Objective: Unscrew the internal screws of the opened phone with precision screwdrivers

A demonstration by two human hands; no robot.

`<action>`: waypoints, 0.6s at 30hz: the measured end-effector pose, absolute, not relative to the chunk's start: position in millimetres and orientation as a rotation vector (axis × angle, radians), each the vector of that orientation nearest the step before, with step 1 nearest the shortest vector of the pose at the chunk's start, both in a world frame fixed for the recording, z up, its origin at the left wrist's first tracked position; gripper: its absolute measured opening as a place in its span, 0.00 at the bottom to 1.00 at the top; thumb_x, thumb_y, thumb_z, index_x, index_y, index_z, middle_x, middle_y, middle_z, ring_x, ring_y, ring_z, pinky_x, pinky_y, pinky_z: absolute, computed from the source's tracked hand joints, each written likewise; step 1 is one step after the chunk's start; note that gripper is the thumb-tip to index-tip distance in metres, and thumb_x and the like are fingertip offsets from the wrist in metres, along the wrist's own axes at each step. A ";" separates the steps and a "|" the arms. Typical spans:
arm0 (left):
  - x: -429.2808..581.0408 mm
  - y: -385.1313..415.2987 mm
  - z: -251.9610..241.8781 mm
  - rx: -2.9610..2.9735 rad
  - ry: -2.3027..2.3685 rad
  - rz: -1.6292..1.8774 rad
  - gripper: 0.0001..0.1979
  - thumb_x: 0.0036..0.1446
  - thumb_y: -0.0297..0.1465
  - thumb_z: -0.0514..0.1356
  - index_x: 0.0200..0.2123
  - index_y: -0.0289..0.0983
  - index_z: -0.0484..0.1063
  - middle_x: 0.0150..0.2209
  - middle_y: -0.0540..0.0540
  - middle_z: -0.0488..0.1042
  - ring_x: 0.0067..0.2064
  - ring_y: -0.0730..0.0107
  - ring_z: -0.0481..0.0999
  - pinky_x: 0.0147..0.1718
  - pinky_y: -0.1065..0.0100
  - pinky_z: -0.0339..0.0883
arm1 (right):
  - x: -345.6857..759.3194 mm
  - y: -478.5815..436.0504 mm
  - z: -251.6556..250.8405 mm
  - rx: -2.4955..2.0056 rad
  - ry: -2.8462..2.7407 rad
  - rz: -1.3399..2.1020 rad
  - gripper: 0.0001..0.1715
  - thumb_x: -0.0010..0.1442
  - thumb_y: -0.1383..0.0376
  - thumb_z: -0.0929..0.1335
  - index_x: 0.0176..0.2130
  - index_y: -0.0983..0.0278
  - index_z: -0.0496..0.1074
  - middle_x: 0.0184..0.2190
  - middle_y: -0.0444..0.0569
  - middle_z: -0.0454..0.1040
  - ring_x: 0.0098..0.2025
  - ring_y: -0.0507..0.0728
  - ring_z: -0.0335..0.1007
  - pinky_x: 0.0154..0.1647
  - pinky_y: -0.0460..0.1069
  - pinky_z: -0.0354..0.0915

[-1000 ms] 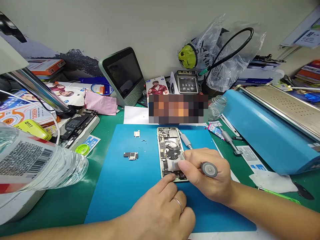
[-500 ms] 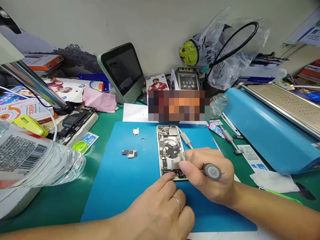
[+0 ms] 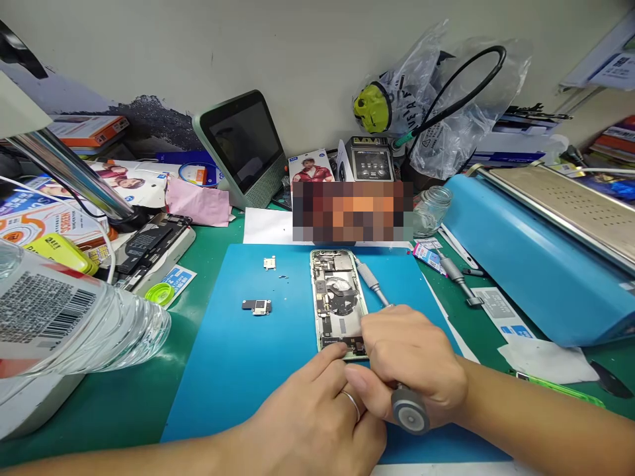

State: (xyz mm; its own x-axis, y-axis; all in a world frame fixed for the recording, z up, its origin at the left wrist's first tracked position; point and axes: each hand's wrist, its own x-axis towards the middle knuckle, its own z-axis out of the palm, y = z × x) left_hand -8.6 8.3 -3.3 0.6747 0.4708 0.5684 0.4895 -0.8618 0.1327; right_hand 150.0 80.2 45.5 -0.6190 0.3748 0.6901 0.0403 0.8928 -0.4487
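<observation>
An opened phone (image 3: 338,297) with its internals showing lies on a blue work mat (image 3: 238,357). My right hand (image 3: 414,360) is closed around a screwdriver (image 3: 409,410), its round grey cap pointing toward me and its tip hidden at the phone's near end. The fingertips of my left hand (image 3: 317,423), which wears a ring, press on the phone's bottom edge. Two small loose parts lie on the mat left of the phone, a dark one (image 3: 256,305) and a pale one (image 3: 270,263).
A second screwdriver (image 3: 370,279) lies beside the phone. A clear plastic bottle (image 3: 74,324) lies at the near left, a blue machine (image 3: 536,258) at the right. A smart display (image 3: 243,149), glass jar (image 3: 430,210), another opened phone (image 3: 151,248) and clutter fill the back.
My right hand has drawn toward me and tipped the screwdriver, so its cap now sits lower and nearer. The left hand stays on the phone's bottom edge.
</observation>
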 end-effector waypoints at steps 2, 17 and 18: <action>-10.1 8.2 -1.4 -2.860 -0.807 -0.925 0.23 0.61 0.53 0.60 0.36 0.37 0.72 0.30 0.46 0.74 0.37 0.60 0.71 0.61 0.53 0.59 | 150.2 79.6 43.8 -0.286 -2.197 0.474 0.22 0.58 0.76 0.66 0.24 0.58 0.52 0.17 0.36 0.49 0.22 0.51 0.41 0.23 0.51 0.42; -14.3 8.1 19.7 -2.976 -0.872 -0.744 0.18 0.60 0.47 0.62 0.29 0.39 0.66 0.27 0.50 0.67 0.32 0.65 0.66 0.56 0.57 0.62 | 204.9 105.9 102.3 -0.521 -2.747 -0.047 0.14 0.63 0.76 0.61 0.45 0.66 0.71 0.36 0.53 0.75 0.40 0.58 0.69 0.42 0.53 0.66; -14.6 8.0 20.7 -2.988 -0.875 -0.731 0.18 0.59 0.47 0.62 0.29 0.39 0.67 0.28 0.50 0.67 0.32 0.65 0.67 0.57 0.57 0.62 | 212.7 112.8 99.9 -0.539 -2.779 -0.102 0.15 0.64 0.76 0.62 0.47 0.66 0.71 0.39 0.53 0.77 0.43 0.59 0.70 0.46 0.54 0.66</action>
State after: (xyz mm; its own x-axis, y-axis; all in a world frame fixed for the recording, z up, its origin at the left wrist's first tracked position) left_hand -14.6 8.0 20.7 0.7459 0.5240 0.4112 0.4983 -0.8486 0.1775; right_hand 212.7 112.8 99.9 -0.8819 0.3538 0.3115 0.3756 0.9267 0.0109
